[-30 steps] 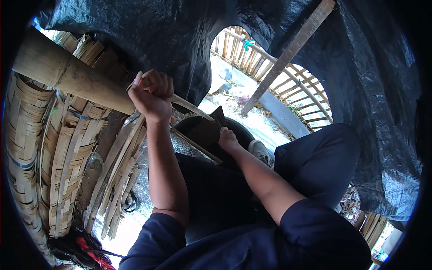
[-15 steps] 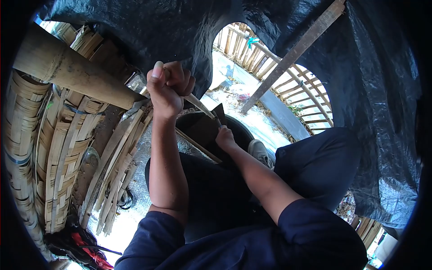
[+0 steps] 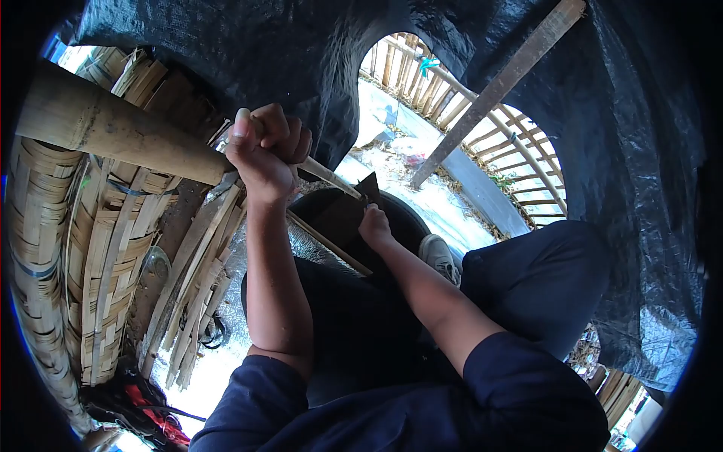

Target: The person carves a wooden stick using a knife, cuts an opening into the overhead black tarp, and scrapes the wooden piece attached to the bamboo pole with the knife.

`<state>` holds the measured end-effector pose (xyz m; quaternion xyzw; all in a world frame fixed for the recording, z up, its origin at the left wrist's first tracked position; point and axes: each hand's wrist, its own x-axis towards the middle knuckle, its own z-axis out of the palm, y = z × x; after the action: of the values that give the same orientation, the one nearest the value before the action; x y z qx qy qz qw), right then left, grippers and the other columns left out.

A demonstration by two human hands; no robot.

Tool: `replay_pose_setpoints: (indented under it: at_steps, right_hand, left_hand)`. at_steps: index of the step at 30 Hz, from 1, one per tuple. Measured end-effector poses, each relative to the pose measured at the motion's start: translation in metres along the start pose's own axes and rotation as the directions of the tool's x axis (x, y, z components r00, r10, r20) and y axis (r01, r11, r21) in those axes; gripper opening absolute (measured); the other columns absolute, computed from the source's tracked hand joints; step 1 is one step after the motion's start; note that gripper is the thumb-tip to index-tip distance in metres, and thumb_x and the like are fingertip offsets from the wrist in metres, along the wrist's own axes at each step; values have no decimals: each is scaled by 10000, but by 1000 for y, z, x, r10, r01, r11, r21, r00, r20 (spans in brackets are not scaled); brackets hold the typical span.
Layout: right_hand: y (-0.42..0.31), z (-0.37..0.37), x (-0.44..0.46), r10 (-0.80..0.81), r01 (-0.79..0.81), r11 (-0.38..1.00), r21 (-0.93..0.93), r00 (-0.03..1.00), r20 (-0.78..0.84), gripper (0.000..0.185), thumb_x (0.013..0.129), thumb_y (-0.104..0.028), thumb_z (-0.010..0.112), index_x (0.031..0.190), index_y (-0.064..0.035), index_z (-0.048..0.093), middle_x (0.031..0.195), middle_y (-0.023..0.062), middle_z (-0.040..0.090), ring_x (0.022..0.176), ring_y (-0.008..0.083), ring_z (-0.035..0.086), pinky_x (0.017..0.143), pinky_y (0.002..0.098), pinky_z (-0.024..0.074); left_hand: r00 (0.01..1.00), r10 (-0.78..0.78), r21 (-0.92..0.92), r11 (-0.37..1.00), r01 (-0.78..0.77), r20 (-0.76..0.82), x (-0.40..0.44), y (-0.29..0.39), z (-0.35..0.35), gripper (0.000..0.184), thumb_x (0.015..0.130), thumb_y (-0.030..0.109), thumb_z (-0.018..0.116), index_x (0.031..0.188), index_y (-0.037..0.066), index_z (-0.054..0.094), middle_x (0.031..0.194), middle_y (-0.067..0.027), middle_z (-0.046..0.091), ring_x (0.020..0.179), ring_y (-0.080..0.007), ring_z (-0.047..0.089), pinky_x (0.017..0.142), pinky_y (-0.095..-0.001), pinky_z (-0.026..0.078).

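My left hand (image 3: 265, 151) is raised, fingers curled round one end of a pale bamboo strip (image 3: 330, 178). The strip slopes down to the right toward my right hand (image 3: 374, 224). That hand is closed round the handle of a knife, mostly covered by the fingers. The knife's dark, broad, pointed blade (image 3: 369, 185) stands just above the right fist. The far end of the strip meets the blade; exactly how they touch is too small to tell. Below both lies a dark round tub (image 3: 407, 217), partly hidden by my arm.
Woven bamboo baskets (image 3: 56, 256) and a bundle of split strips (image 3: 199, 279) stand at the left, under a thick bamboo pole (image 3: 120, 135). Black plastic sheeting (image 3: 633, 151) hangs around. A wooden post (image 3: 504, 90) slants before a bamboo fence (image 3: 520, 158). My shoe (image 3: 439, 258) is beside the tub.
My left hand sits slightly farther left, so it is a little farther from the right hand. The whole view has shifted slightly. Both hands keep their hold.
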<state>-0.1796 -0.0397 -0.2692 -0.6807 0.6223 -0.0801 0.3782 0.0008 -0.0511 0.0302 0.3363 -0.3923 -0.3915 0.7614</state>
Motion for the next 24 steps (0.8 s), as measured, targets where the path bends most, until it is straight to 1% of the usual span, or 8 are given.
replay_pose_setpoints:
  at_steps: [4,6,9,10,13,17,21,24]
  right_hand:
    - [-5,3,6,1,-1,1000,-23,999,36,230,955,-179,439,970,33,528,911,303,636,901,446,629,796,512,504]
    - [-7,1,8,3,-3,1000,0,999,42,229,956,-182,438,983,26,529,926,299,637,909,443,629,803,510,504]
    - [-10,-8,-2,34,-32,999,-36,998,62,243,960,-196,427,996,21,530,946,298,635,917,444,627,804,507,505]
    - [-10,-9,-7,49,-45,998,-51,995,90,238,960,-193,424,1007,17,526,961,286,637,937,434,626,815,499,506]
    - [5,-5,-21,46,-41,998,-55,994,100,253,960,-204,423,1011,21,525,958,290,635,941,438,623,821,503,502]
    - [22,-9,-39,16,-10,999,-53,993,120,282,956,-228,435,1007,34,530,945,306,629,938,449,615,828,515,490]
    - [29,-25,-47,11,-1,998,-63,987,158,299,954,-235,440,1009,43,537,953,314,623,955,452,606,838,515,484]
    - [31,-33,-42,11,-3,998,-61,989,145,312,953,-235,444,1015,53,546,972,312,620,969,456,597,839,510,482]
  left_hand:
    - [998,34,-69,997,-38,-52,-3,-8,9,532,929,534,303,561,153,249,449,45,196,408,-74,107,402,-277,105]
    - [978,151,50,988,-145,-145,-4,-10,12,522,945,513,291,566,156,252,448,46,191,409,-73,100,401,-274,98]
    - [968,148,65,988,-137,-202,-3,2,8,506,972,449,281,575,137,252,477,33,215,413,-70,160,387,-259,131]
    - [945,155,83,987,-136,-289,-3,2,7,488,972,433,264,584,138,266,473,31,228,409,-72,152,386,-261,132]
    - [920,161,133,984,-121,-357,0,3,7,488,967,443,209,571,165,268,446,40,189,404,-85,87,389,-269,100]
    - [924,156,108,986,-126,-350,1,3,0,442,959,383,249,592,138,255,477,32,220,406,-81,145,386,-261,129]
    - [919,127,98,990,-97,-372,0,10,-5,474,956,436,244,569,162,261,447,41,187,415,-86,99,411,-271,97]
    - [959,165,38,986,-160,-232,0,17,-16,468,952,440,284,580,156,267,466,42,194,432,-83,109,426,-274,106]
